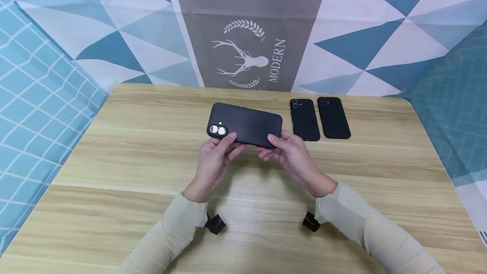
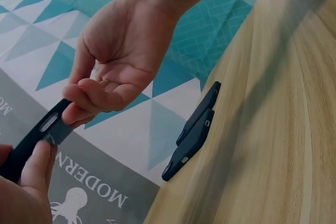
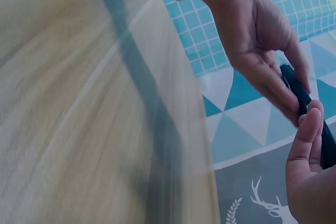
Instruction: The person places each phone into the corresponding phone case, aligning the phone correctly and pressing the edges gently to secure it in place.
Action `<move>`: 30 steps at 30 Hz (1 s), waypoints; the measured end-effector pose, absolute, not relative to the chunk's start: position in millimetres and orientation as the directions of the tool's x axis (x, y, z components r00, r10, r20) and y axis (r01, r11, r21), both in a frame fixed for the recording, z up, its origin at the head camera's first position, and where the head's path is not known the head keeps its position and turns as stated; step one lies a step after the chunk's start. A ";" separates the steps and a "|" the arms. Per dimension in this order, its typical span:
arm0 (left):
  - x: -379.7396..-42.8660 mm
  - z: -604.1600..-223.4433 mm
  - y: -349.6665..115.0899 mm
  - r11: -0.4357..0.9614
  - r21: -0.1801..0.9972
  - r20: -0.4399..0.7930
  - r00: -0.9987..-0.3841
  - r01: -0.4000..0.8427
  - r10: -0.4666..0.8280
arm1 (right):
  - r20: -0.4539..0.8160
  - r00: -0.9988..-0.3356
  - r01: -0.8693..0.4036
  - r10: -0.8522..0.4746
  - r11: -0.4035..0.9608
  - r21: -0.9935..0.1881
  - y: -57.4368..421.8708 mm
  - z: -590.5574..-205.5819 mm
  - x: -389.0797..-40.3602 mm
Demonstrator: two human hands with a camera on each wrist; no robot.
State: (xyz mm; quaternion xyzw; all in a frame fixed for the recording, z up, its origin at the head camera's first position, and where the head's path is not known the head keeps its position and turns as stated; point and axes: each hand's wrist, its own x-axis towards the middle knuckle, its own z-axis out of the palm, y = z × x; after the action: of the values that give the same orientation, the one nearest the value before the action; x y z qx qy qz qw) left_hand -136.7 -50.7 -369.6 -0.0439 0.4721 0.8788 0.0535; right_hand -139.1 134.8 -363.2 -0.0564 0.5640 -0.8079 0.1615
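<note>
A black phone case (image 1: 247, 124) is held up above the table, back facing the head camera, its two round camera openings at the left end. My left hand (image 1: 213, 162) pinches its lower edge close to those openings, thumb on the back. At the lower right corner, my right hand (image 1: 296, 160) pinches it, thumb also on the back. An oblong side slot shows in the case (image 2: 29, 148) in the left wrist view. Whether a phone is inside cannot be told. Two more black phone cases, a nearer-left one (image 1: 305, 122) and one at its right (image 1: 335, 118), lie side by side.
The wood-grain table (image 1: 125, 160) spans the view. Behind it hangs a patterned cloth (image 1: 243, 7) with a deer print, and blue tiled-pattern cloth (image 1: 42, 96) lines the left side. Small black devices sit at the left wrist (image 1: 216, 224) and the right wrist (image 1: 311, 222).
</note>
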 end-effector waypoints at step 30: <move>-138.3 -368.1 -57.0 -0.504 0.834 -0.251 -0.968 -0.223 0.013 | -0.181 -0.932 0.256 -0.316 -0.215 -0.943 137.5 -351.1 -155.1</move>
State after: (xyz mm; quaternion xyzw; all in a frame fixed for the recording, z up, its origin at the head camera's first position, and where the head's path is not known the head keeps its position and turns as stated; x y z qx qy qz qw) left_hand -138.3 -57.0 -368.1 -0.1065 0.4931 0.8607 0.0687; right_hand -155.1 137.5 -351.1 -0.0249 0.5991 -0.7790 0.1834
